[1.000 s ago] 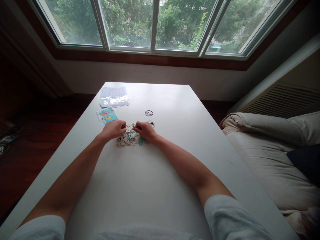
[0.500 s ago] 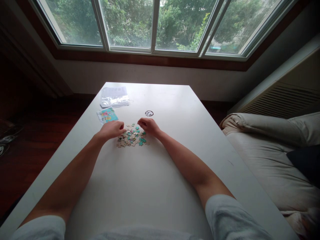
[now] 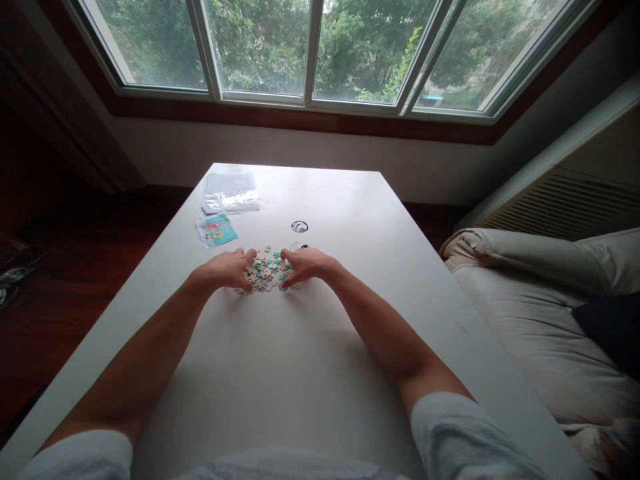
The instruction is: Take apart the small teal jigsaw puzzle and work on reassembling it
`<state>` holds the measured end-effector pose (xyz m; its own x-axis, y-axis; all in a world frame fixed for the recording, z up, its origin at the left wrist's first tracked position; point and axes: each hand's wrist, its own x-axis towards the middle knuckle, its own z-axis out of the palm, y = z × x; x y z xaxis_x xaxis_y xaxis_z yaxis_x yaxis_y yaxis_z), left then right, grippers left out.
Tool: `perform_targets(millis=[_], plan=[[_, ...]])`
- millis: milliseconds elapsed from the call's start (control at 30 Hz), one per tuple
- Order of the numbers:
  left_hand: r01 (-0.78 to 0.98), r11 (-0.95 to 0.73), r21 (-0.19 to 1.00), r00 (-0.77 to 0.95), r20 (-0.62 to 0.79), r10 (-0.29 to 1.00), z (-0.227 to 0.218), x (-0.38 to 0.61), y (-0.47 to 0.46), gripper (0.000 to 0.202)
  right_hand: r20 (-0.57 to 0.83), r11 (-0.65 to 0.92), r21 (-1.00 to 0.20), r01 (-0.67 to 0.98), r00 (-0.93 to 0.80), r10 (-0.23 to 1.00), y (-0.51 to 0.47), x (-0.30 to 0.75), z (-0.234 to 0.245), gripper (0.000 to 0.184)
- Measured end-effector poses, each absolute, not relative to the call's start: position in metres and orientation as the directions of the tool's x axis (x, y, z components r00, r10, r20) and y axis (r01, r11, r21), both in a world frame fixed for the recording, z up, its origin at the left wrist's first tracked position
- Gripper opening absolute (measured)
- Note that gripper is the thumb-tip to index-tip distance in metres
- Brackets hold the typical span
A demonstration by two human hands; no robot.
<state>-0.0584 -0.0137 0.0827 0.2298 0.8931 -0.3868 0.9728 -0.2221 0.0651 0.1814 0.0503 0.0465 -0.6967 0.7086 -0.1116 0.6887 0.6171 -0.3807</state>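
Note:
A loose heap of small jigsaw puzzle pieces [image 3: 267, 271], some teal and some pale, lies on the white table [image 3: 280, 373]. At the heap's left edge is my left hand [image 3: 229, 269], open, its thumb and fingers apart around the outer pieces. Opposite it, my right hand [image 3: 309, 264] is open too, with the thumb apart from the fingers at the right edge. Neither hand holds a piece that I can make out. Just behind my right hand shows a small round clear and black thing [image 3: 299, 246], partly hidden.
A colourful picture card [image 3: 217, 230] lies left of the heap, with a clear plastic bag and papers [image 3: 231, 193] behind it. Beyond the heap is a round black-and-white mark or disc [image 3: 299, 227]. A pale sofa [image 3: 520, 320] stands right of the table; windows [image 3: 310, 53] are ahead.
Both hands have opened from curled fingers and come down lower at the heap's two sides. A small round clear and black thing now shows behind my right hand.

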Motion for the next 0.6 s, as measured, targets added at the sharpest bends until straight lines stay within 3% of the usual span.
perform_targets(millis=[267,467,600], plan=[[0.949,-0.286,0.131,0.314,-0.334,0.889,0.081,-0.055,-0.010,0.048,-0.113,0.683,-0.297,0.668,-0.735,0.669,0.048,0.173,0.046,0.038],[0.921,-0.318,0.224,0.368,-0.232,0.901,0.067,-0.057,-0.002,0.029,-0.048,0.664,-0.392,0.637,-0.735,0.677,0.052,0.169,0.038,0.022],[0.913,-0.338,0.227,0.381,-0.184,0.906,0.063,-0.056,0.001,0.022,-0.032,0.629,-0.478,0.613,-0.728,0.685,0.052,0.170,0.039,0.017]])
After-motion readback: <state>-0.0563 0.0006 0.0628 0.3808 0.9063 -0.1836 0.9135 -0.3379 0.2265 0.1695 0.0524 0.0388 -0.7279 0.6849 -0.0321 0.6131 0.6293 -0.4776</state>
